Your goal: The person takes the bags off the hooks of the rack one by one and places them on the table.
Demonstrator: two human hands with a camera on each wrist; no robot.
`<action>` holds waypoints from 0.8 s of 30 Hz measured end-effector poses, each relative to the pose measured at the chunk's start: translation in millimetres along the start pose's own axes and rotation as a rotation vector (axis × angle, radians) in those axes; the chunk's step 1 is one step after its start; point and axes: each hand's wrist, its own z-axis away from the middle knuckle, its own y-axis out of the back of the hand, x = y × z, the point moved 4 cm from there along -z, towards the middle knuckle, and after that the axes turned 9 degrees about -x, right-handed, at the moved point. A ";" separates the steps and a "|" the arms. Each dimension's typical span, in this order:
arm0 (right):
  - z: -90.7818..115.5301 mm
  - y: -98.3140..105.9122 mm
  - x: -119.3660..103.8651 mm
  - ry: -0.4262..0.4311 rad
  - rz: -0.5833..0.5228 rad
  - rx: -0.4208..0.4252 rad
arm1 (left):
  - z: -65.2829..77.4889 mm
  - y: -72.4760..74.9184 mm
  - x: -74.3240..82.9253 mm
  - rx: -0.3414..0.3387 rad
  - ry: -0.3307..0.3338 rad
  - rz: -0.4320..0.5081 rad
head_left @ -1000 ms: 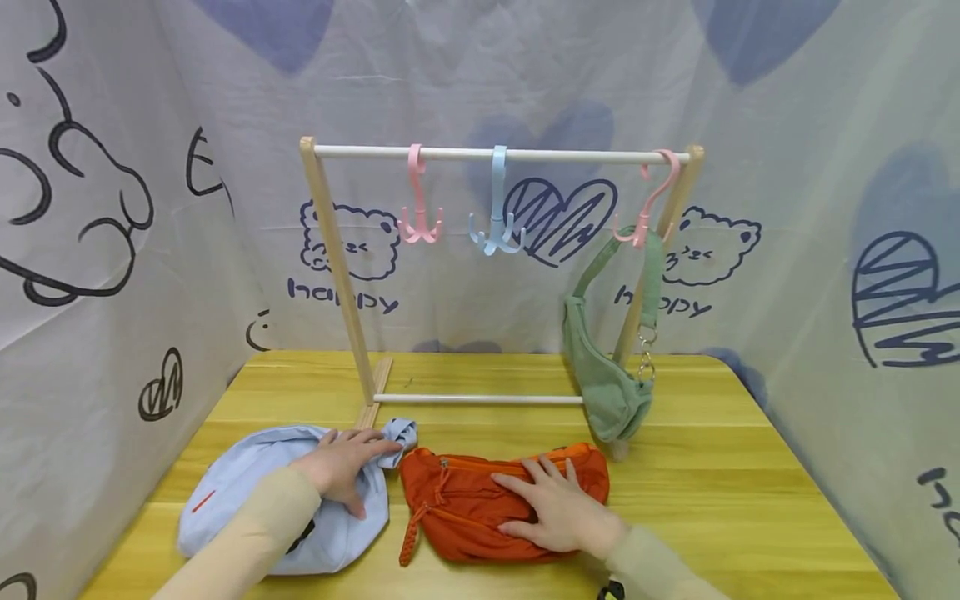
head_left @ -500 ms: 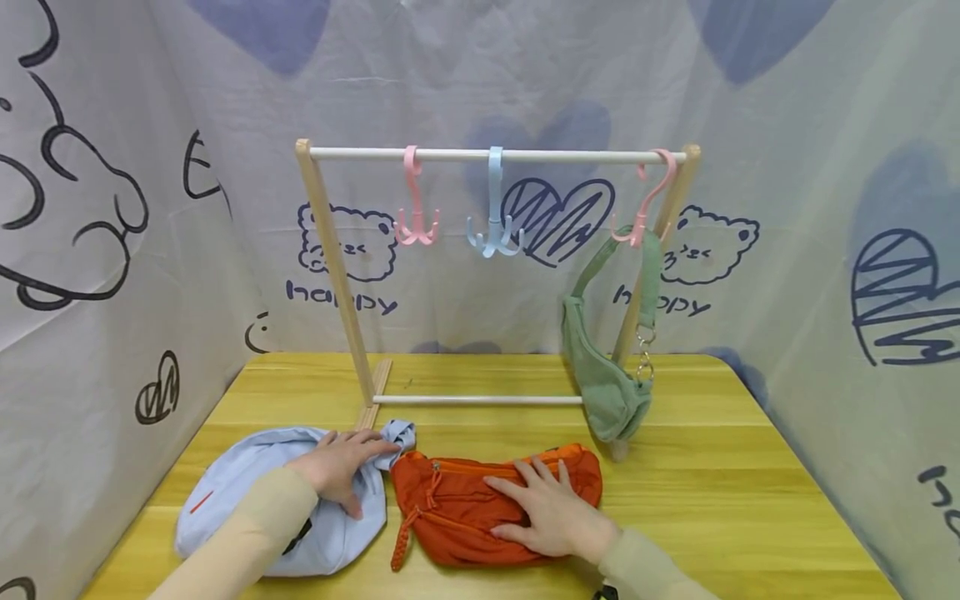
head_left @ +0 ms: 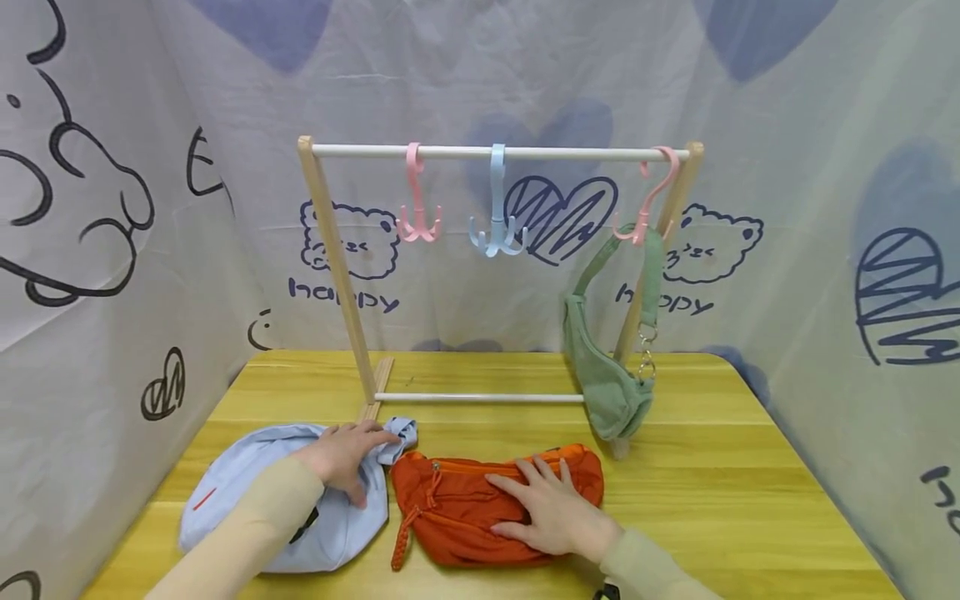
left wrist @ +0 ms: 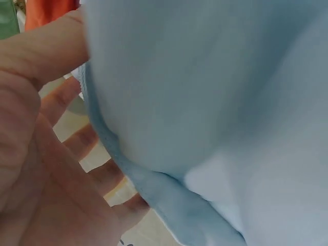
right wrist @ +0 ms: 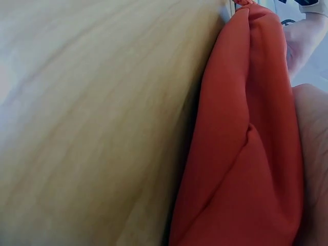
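So the red bag (head_left: pixel 465 533) has slid a touch to the left compared with a second ago, a bit closer to the blue bag (head_left: pixel 255 458), and the right hand (head_left: pixel 546 512) shifted along with it. Barely anything else moved. Probably just a bit of straightening up, so the work's hardly further along.

The right hand's fingers are spread over the red bag, not wrapped round it. The left hand (head_left: pixel 341 458) lies loose on the blue bag, fingers apart and a bit bent, reaching toward the strap (head_left: pixel 402 433); can't tell if a fingertip has hold of it. Both bags sit side by side on the table (head_left: pixel 720 467).

Texture-wise, the blue one looks like soft matte cloth with a stitched edge and a rounded, floppy body. The red one seems slicker and plumper, with zips and a chunky braided cord (head_left: pixel 401 546). The green bag (head_left: pixel 600 379) looks soft and slouchy, has a metal ring chain (head_left: pixel 647 358), and hangs from the right pink hook (head_left: pixel 645 215). The rack (head_left: pixel 335 258) is pale wood posts plus skinny white rails.
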 end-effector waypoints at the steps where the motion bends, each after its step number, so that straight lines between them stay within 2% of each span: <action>1: 0.3 0.0 0.5 0.000 -0.003 -0.004 | -0.1 -0.3 0.1 0.006 0.013 -0.004; 6: 0.3 -0.4 4.7 0.005 -0.010 -0.010 | 2.8 -1.4 0.5 0.057 0.106 -0.021; 8: 0.1 0.5 6.5 0.001 -0.010 -0.007 | 3.3 -1.0 1.2 0.074 0.120 -0.028; 18: 2.0 2.4 7.9 -0.003 -0.020 -0.007 | 0.7 -2.1 1.5 0.060 0.114 -0.021; 24: 2.5 7.9 6.3 0.031 0.019 0.081 | 2.5 9.3 7.0 0.075 0.087 -0.017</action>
